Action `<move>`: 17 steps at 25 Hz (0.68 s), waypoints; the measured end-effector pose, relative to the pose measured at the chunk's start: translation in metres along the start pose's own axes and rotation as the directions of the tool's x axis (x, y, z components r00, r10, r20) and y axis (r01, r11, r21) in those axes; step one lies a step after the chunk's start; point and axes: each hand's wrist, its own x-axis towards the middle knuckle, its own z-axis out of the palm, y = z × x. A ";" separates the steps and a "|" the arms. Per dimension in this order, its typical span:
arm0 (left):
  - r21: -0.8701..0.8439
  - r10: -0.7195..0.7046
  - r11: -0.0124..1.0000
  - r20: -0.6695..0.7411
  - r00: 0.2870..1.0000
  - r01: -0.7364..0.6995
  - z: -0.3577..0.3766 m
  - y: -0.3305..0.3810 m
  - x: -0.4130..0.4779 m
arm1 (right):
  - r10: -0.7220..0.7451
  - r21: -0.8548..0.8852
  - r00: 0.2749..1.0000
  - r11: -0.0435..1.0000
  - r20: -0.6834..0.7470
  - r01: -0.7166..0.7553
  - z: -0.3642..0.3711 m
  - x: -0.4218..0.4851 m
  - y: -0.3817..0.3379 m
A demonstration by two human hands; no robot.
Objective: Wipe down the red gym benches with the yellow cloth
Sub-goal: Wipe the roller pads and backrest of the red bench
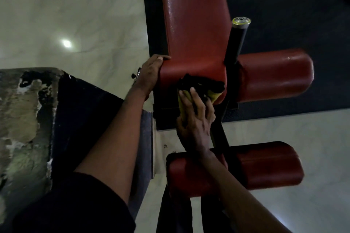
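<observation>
Head view is looking steeply down on a red bench (193,24) whose pad is running out of frame at the top edge. The left hand (151,73) is gripping the pad's near left corner, with the thumb lying on top and the fingers wrapping under the edge, out of sight. The right hand (197,119) is pressing a yellow cloth (215,96) against the near end of the pad, its fingers lying fairly straight and spread over it. Whether the thumb is tucking under the cloth's edge is hard to make out.

Most of the cloth is hiding beneath the hand. A dark bunched mass is sitting just above the fingertips, and the dim light is making it unclear whether it is part of the cloth.

A black post (236,41) with a pale cap is standing just beside the pad's right edge. Two red roller pads are sticking out to the right, an upper roller (274,75) and a lower roller (265,164), with the right forearm crossing the lower one. A dark mat (284,5) is lying under the bench on a pale glossy floor (75,15).
</observation>
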 end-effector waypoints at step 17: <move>0.122 -0.044 0.992 0.019 0.999 0.041 -0.002 0.007 -0.007 | -0.209 0.033 0.976 0.978 0.065 0.207 0.027 -0.022 0.019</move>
